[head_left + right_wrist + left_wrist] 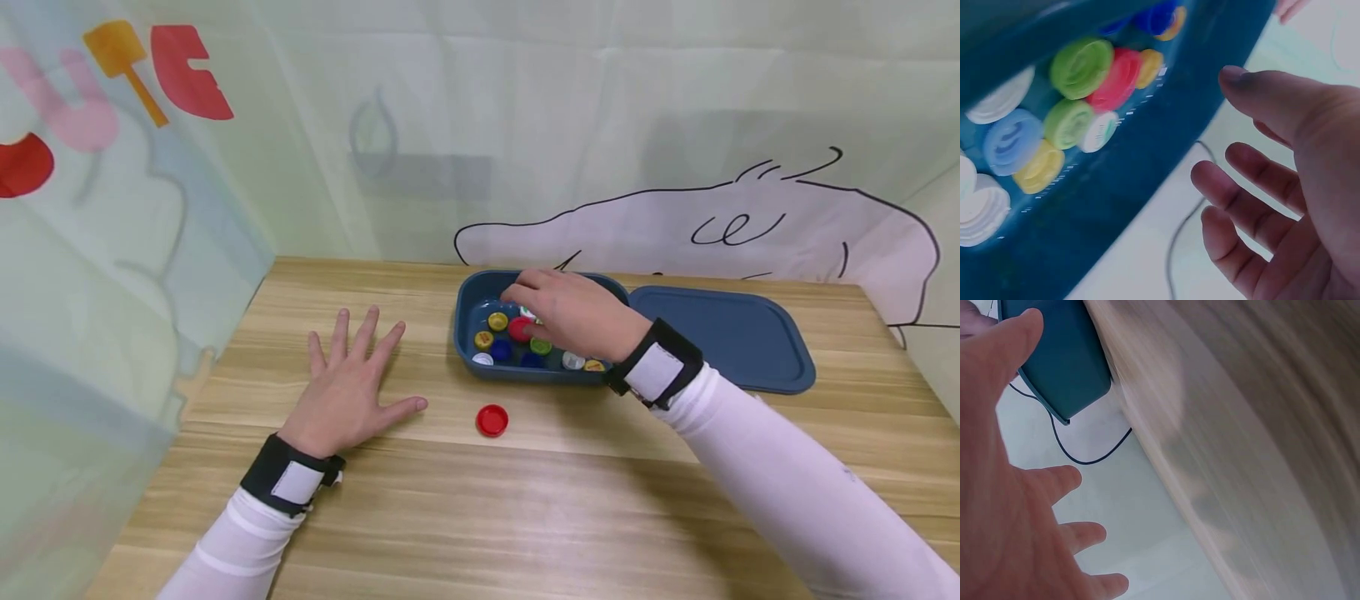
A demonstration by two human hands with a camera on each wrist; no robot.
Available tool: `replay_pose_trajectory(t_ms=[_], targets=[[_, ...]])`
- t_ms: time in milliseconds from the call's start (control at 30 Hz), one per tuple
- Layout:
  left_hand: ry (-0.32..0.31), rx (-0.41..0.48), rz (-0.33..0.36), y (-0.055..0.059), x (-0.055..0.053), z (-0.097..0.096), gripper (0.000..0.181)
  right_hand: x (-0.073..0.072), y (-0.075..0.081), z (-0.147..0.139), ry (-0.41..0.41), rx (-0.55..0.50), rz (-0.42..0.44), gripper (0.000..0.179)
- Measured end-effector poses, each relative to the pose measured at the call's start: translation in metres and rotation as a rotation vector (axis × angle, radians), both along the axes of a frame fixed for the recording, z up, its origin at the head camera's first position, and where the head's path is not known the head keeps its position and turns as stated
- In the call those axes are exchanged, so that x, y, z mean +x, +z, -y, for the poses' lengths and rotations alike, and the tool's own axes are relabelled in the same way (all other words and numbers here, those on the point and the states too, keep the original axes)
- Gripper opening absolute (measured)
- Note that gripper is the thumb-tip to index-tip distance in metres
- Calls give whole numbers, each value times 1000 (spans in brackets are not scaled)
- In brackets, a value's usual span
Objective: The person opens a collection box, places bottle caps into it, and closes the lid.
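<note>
My right hand [581, 312] hovers over a dark blue plastic box [525, 374], fingers loosely bent. In the right wrist view there is nothing between its thumb and fingers. Inside the box lie several bottle caps, among them a red cap [1116, 80], a green cap [1082, 67], a light blue cap [1014, 142] and a yellow cap [1040, 167]. The hand and forearm hide part of the box from the head view. A lone red cap [492, 421] lies on the table in front of the box. To its left is my left hand [341, 400], palm down with fingers spread, holding nothing.
A flat blue lid [727, 333] lies just right of the box on the wooden table [465, 517]. Behind the table hangs a pale printed curtain [525, 108], which continues along the left side.
</note>
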State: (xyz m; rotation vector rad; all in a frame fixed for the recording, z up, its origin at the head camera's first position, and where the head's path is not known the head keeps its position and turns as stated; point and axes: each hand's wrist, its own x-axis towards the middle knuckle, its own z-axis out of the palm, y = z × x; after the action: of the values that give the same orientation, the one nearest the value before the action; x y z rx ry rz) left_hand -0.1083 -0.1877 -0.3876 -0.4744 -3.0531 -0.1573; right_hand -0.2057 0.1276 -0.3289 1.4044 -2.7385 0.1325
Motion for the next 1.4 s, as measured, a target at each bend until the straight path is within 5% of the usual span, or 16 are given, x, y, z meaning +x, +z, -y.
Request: replay_pose_trajectory(t_ms=[333,667,967,1400], targets=[[0,-4,2,2,0,0,100,47,21,22,174,-17,-25,45],[5,-4,10,5,0,-2,100,88,-3,42,205,66,75,41],[5,-3,7,3,1,-2,100,97,-30,45,157,154,58,36],[7,-6,13,3,2,-3,100,93,-43,43,195,187,63,21]])
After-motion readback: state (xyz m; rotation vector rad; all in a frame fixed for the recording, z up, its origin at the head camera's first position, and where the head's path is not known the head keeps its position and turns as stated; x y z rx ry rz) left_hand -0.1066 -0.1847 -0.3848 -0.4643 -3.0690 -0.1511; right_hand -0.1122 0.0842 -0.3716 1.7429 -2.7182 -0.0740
